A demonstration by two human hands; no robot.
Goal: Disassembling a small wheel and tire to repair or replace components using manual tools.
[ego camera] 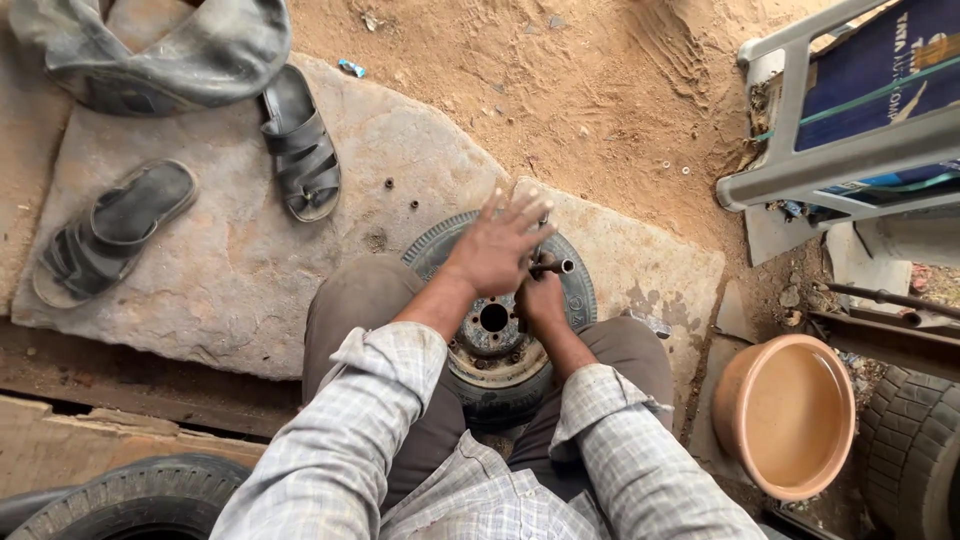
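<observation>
A small wheel with a worn tyre (578, 290) and a rusty metal hub (493, 322) lies flat on a stone slab (230, 270) between my knees. A cross-shaped metal wheel wrench (553, 266) stands on the hub. My right hand (541, 299) is closed around the wrench's shaft. My left hand (498, 245) hovers over the wrench's top with fingers spread, palm down, touching or just above it. Two small nuts (401, 194) lie on the slab beyond the wheel.
A pair of dark sandals (300, 140) (110, 230) rests on the slab at left, with a rubber inner tube (160, 50) behind. A terracotta bowl (790, 415) sits at right, tyres (915, 450) (130, 495) at both lower corners, a grey metal frame (830, 160) upper right.
</observation>
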